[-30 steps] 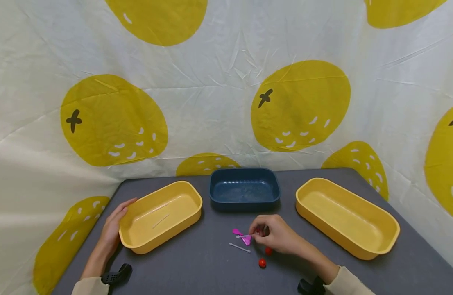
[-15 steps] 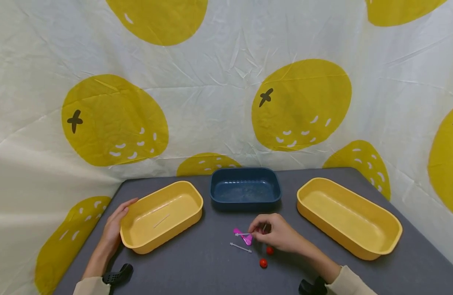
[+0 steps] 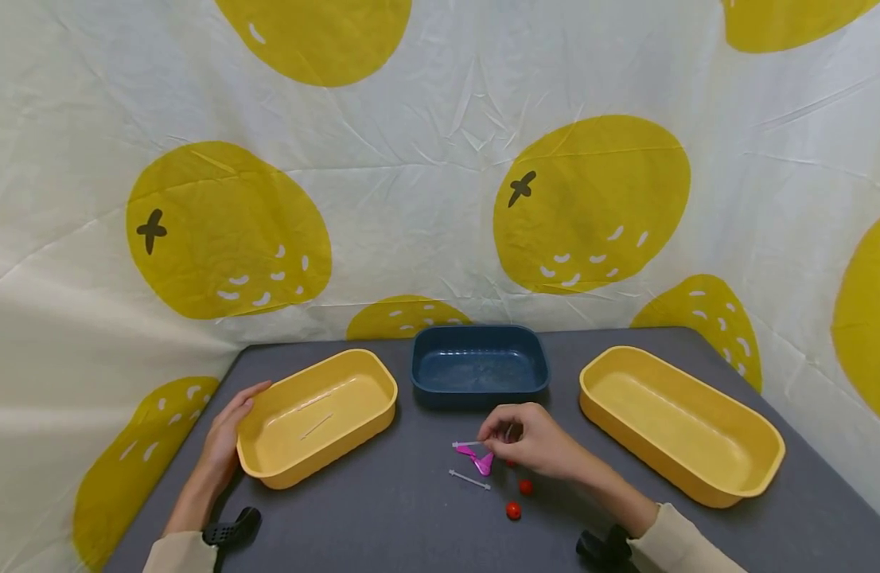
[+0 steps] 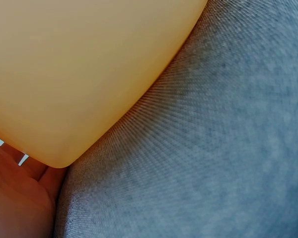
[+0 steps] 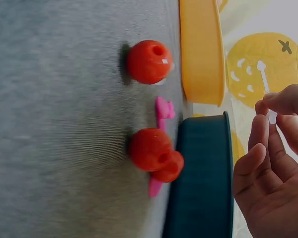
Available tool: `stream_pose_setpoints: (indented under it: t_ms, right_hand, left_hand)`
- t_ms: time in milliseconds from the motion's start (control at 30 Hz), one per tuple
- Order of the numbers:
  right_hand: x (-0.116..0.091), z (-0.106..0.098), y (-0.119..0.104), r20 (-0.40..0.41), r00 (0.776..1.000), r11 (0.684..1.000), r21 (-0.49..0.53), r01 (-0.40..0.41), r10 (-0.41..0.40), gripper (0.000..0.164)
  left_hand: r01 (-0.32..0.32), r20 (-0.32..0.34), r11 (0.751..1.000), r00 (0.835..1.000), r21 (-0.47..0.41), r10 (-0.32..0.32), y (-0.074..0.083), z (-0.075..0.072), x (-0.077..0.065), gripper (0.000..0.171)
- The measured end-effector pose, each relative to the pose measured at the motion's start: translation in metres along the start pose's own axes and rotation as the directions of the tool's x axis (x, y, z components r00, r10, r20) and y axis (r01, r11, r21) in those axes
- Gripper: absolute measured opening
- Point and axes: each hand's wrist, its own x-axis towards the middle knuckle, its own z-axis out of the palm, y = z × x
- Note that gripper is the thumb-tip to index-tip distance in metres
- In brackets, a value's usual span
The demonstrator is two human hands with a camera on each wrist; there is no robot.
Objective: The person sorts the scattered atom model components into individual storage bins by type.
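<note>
My right hand (image 3: 529, 438) pinches a small white plastic rod (image 5: 264, 82) with knobbed ends between thumb and fingers, just above the table. Under it lie pink plastic pieces (image 3: 484, 465), partly overlapped by the rod in the head view. A second white rod (image 3: 469, 480) lies closer to me. Several red beads with holes are near the right hand, among them one bead (image 3: 513, 510) at the front and another (image 5: 149, 62) in the right wrist view. My left hand (image 3: 222, 436) rests its fairly straight fingers against the outer left end of a yellow tray (image 3: 268, 480).
Two thin pale sticks (image 3: 316, 427) lie inside the left yellow tray. A dark blue tray (image 3: 480, 396) stands at the back centre. Another yellow tray (image 3: 648, 458) is angled on the right. Behind the dark table (image 3: 383, 525) hangs a fruit-patterned curtain (image 3: 411, 223).
My right hand has risen slightly, away from the table, with the white rod still pinched. The left hand keeps its place at the yellow tray. The head view has shifted a little.
</note>
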Motion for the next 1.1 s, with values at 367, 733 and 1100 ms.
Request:
stream_pose_setpoints:
  t_ms: [367,733,1100]
  right_hand:
    - [0.022,-0.003,-0.02,0.031,0.999,0.999,-0.018,0.045,-0.045,0.01]
    - [0.051,-0.005,-0.035,0.069,0.993,0.993,-0.055,0.102,-0.098,0.012]
    - [0.082,0.0,-0.053,0.123,0.985,0.988,-0.082,0.128,-0.118,0.009]
  left_hand:
    - [-0.004,0.004,1.0,1.0,-0.013,0.004,0.001,0.0,-0.001,0.059]
    - [-0.007,-0.003,1.0,1.0,0.013,0.007,0.001,0.001,-0.001,0.059]
    - [0.021,-0.004,1.0,1.0,0.018,-0.021,0.003,0.0,0.0,0.058]
